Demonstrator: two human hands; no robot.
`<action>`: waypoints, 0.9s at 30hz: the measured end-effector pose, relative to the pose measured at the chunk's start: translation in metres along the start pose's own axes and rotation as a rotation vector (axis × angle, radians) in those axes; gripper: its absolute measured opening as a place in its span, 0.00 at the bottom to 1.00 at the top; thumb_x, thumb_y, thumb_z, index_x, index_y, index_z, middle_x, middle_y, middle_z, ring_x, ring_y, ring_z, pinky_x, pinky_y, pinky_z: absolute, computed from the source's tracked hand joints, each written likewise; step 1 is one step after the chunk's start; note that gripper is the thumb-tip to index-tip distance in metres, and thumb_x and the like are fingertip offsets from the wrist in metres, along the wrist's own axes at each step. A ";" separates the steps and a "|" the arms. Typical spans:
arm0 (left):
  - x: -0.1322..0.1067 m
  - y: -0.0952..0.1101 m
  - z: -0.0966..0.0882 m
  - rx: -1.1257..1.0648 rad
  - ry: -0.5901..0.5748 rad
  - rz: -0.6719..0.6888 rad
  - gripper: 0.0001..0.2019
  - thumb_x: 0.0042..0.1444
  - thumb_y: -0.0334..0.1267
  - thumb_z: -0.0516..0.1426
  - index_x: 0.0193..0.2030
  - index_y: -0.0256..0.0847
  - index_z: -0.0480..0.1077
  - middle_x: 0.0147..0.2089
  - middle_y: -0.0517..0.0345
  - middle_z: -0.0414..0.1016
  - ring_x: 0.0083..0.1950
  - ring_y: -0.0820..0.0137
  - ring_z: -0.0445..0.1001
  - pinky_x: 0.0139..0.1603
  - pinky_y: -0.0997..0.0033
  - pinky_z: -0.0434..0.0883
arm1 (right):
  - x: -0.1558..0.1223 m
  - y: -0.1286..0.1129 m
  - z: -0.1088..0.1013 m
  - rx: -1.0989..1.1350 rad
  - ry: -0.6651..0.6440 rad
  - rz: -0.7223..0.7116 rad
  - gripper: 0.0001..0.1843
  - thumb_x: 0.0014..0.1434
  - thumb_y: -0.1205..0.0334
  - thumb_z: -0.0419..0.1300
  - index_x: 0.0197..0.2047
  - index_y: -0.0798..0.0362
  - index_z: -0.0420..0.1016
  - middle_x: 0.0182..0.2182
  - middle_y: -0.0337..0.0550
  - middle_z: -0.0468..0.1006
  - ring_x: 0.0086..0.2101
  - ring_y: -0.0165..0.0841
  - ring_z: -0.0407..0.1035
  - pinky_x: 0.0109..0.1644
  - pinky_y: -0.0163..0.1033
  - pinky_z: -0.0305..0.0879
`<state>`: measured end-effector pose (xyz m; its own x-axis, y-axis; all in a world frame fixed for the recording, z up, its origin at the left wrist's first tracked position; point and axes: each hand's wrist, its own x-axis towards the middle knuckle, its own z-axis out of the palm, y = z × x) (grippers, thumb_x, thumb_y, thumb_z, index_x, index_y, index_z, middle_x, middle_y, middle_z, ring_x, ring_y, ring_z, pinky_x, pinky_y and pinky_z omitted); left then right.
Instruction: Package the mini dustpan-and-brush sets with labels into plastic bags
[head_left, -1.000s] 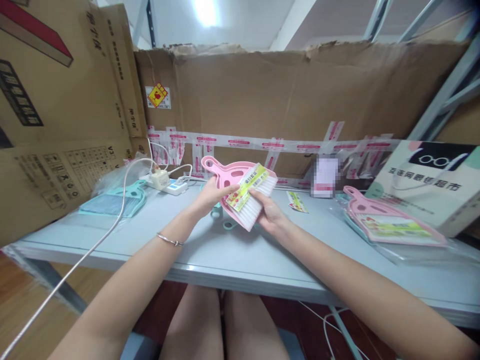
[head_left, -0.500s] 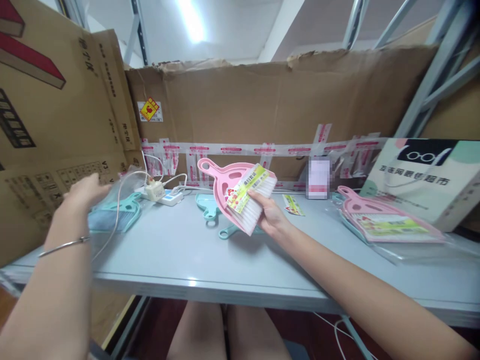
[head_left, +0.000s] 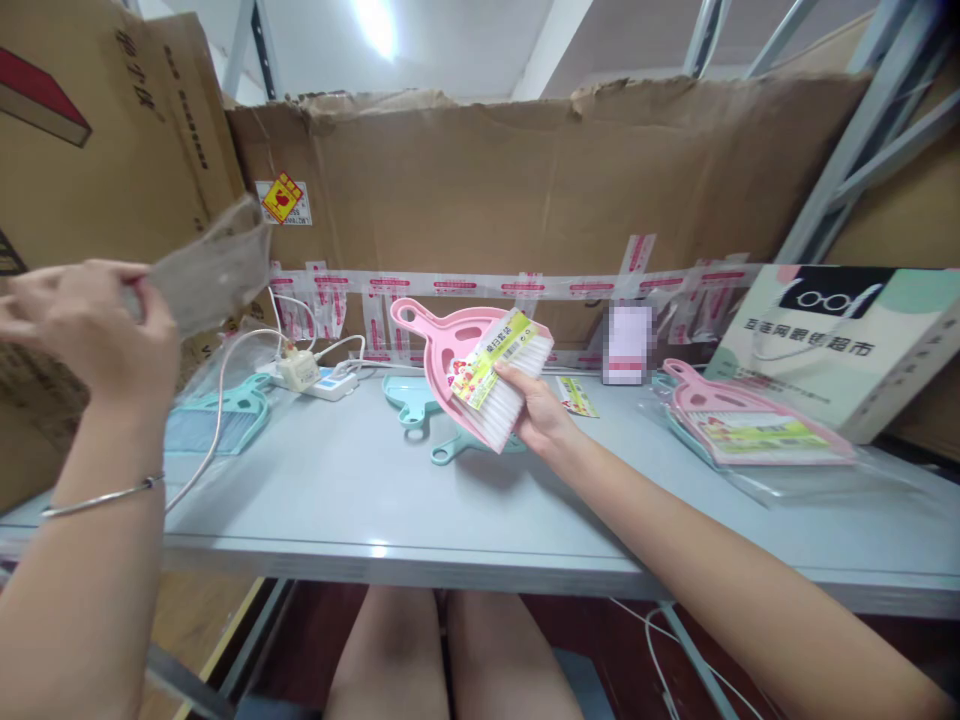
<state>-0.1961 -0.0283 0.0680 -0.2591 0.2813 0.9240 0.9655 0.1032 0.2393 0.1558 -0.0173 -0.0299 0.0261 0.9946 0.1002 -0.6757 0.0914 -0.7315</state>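
My right hand (head_left: 546, 408) grips a pink dustpan (head_left: 439, 345) together with a white-bristled brush (head_left: 517, 385) and its printed card label (head_left: 491, 360), raised over the table. Up at the left, my left hand (head_left: 97, 320) pinches a clear plastic bag (head_left: 214, 275) that hangs off to the right of the fingers. Below that hand lies a teal dustpan and brush set (head_left: 217, 420) under clear wrapping. Two teal pieces, a small dustpan (head_left: 411, 398) and a partly hidden handled piece (head_left: 448, 450), rest on the table beneath the pink set.
Several things line the table (head_left: 337, 500): a power strip with plug (head_left: 315, 378), a loose card label (head_left: 577, 397), a blurred upright panel (head_left: 628, 345), a bagged pink set (head_left: 757, 420) and a white printed box (head_left: 825, 340). Cardboard (head_left: 487, 190) walls the back. A cable (head_left: 217, 410) crosses the left side.
My left hand has risen and now holds a clear plastic bag. My right hand keeps the pink set in nearly the same place. The view has shifted slightly.
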 end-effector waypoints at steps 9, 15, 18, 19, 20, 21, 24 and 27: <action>-0.093 0.123 0.050 -0.648 -0.527 0.538 0.09 0.52 0.33 0.54 0.31 0.47 0.75 0.35 0.55 0.77 0.51 0.56 0.69 0.62 0.43 0.37 | 0.002 -0.018 -0.005 0.075 -0.005 -0.087 0.13 0.49 0.70 0.61 0.40 0.55 0.73 0.32 0.40 0.81 0.36 0.36 0.76 0.49 0.47 0.72; -0.135 0.131 0.060 -0.800 -0.977 0.595 0.07 0.51 0.37 0.56 0.33 0.47 0.76 0.37 0.52 0.76 0.45 0.60 0.70 0.64 0.46 0.42 | 0.009 -0.020 -0.011 0.065 0.066 -0.095 0.12 0.50 0.72 0.60 0.40 0.55 0.72 0.33 0.41 0.82 0.37 0.36 0.76 0.49 0.46 0.72; -0.135 0.126 0.052 -0.772 -0.876 0.622 0.11 0.55 0.44 0.53 0.33 0.45 0.76 0.42 0.51 0.74 0.47 0.61 0.68 0.63 0.49 0.49 | 0.012 -0.018 -0.013 0.055 0.107 -0.070 0.11 0.50 0.73 0.60 0.39 0.56 0.72 0.33 0.43 0.82 0.37 0.36 0.76 0.49 0.45 0.72; -0.134 0.125 0.051 -0.770 -0.823 0.614 0.13 0.57 0.44 0.51 0.32 0.43 0.75 0.43 0.50 0.73 0.47 0.62 0.68 0.61 0.50 0.53 | 0.012 -0.018 -0.014 0.052 0.109 -0.065 0.11 0.50 0.73 0.60 0.39 0.56 0.72 0.34 0.43 0.82 0.37 0.36 0.76 0.48 0.46 0.73; -0.132 0.125 0.050 -0.770 -0.770 0.590 0.15 0.58 0.44 0.50 0.31 0.41 0.74 0.43 0.49 0.71 0.46 0.62 0.68 0.58 0.53 0.57 | 0.013 -0.017 -0.014 0.048 0.106 -0.062 0.11 0.51 0.73 0.60 0.40 0.56 0.72 0.34 0.44 0.82 0.37 0.36 0.76 0.48 0.46 0.73; -0.130 0.125 0.050 -0.768 -0.722 0.554 0.16 0.59 0.43 0.48 0.30 0.40 0.73 0.41 0.48 0.70 0.44 0.63 0.67 0.54 0.56 0.61 | 0.013 -0.016 -0.015 0.043 0.098 -0.060 0.11 0.50 0.73 0.60 0.40 0.56 0.72 0.34 0.44 0.82 0.36 0.36 0.76 0.47 0.46 0.73; -0.129 0.125 0.053 -0.717 -0.621 0.416 0.15 0.60 0.41 0.47 0.32 0.38 0.71 0.37 0.50 0.68 0.41 0.65 0.67 0.46 0.64 0.65 | 0.012 -0.013 -0.015 0.025 0.084 -0.048 0.12 0.50 0.74 0.60 0.40 0.56 0.72 0.34 0.44 0.82 0.34 0.35 0.77 0.46 0.46 0.74; -0.131 0.126 0.060 -0.601 -0.652 0.340 0.13 0.58 0.43 0.50 0.39 0.37 0.70 0.41 0.49 0.68 0.44 0.64 0.68 0.46 0.64 0.66 | 0.009 -0.011 -0.013 -0.003 0.103 -0.026 0.11 0.50 0.74 0.60 0.38 0.56 0.72 0.34 0.45 0.82 0.34 0.36 0.77 0.44 0.46 0.74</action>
<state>-0.0426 0.0052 -0.0406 0.2494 0.7019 0.6672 0.7978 -0.5395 0.2693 0.1732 -0.0088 -0.0293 0.1190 0.9916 0.0497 -0.6719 0.1173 -0.7313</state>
